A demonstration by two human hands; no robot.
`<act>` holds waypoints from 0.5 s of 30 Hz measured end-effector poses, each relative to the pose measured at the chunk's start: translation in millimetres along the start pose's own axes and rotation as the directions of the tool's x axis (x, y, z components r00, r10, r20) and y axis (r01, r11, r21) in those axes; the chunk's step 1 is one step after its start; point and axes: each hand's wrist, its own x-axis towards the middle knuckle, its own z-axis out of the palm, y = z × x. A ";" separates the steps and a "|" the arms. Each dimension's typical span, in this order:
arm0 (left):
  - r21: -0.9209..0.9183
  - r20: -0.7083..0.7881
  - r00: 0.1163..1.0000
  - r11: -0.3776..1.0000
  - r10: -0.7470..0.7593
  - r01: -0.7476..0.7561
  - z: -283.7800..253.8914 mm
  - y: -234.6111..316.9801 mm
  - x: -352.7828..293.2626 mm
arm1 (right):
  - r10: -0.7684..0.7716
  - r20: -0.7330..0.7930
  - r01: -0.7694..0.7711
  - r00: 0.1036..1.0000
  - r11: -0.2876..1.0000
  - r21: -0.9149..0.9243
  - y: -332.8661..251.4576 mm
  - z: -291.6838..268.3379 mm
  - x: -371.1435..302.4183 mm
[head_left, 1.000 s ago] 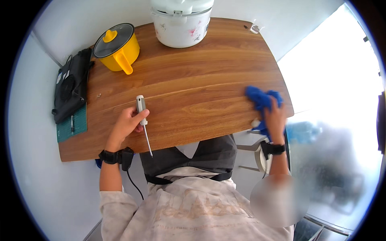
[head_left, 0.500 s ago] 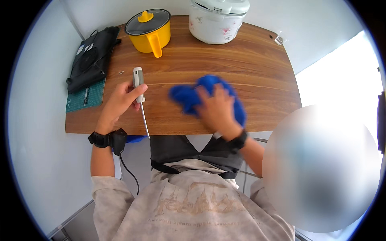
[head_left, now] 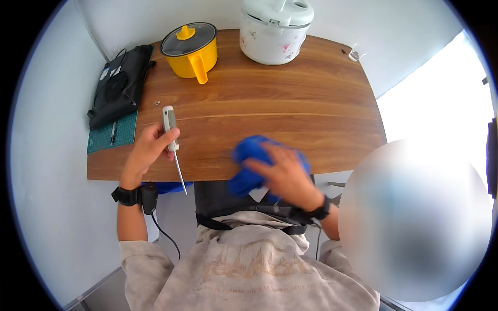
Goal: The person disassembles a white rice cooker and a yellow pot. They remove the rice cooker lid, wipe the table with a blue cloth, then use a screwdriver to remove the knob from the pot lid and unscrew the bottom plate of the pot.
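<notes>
My left hand [head_left: 148, 153] grips a screwdriver [head_left: 173, 145] with a pale grey handle, its thin metal shaft pointing down past the near edge of the wooden table [head_left: 290, 111]. My right hand [head_left: 282, 173] presses on a crumpled blue cloth [head_left: 249, 163] at the table's front edge, slightly blurred by motion. Part of the cloth hangs over the edge toward my lap.
A yellow pot with a glass lid [head_left: 191, 47] and a white rice cooker [head_left: 273, 28] stand at the back of the table. A black bag [head_left: 120, 85] lies on a green cutting mat [head_left: 111, 133] at the left. Small screws [head_left: 157, 103] lie near the mat.
My right hand has swept the blue cloth from the table's right edge leftward to the front middle. The left hand still holds the screwdriver in about the same place.
</notes>
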 end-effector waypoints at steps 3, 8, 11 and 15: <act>-0.013 0.069 0.997 1.000 -0.015 0.016 12.1 -6.9 6.3 | 0.470 0.008 -0.469 0.882 0.880 -0.077 74.9 -22.7 -45.8; -0.004 0.146 0.987 0.997 -0.069 0.071 40.6 4.8 21.5 | 0.776 -0.199 -0.798 0.599 0.556 -0.232 202.5 -56.0 -92.7; -0.011 0.216 0.976 0.999 -0.029 0.032 55.7 10.2 32.5 | 0.870 -0.241 -0.895 0.430 0.376 -0.238 265.1 -69.7 -100.7; -0.024 0.211 0.977 0.999 -0.036 0.042 72.8 19.4 45.6 | 0.871 -0.281 -0.896 0.403 0.313 -0.316 297.2 -69.4 -84.2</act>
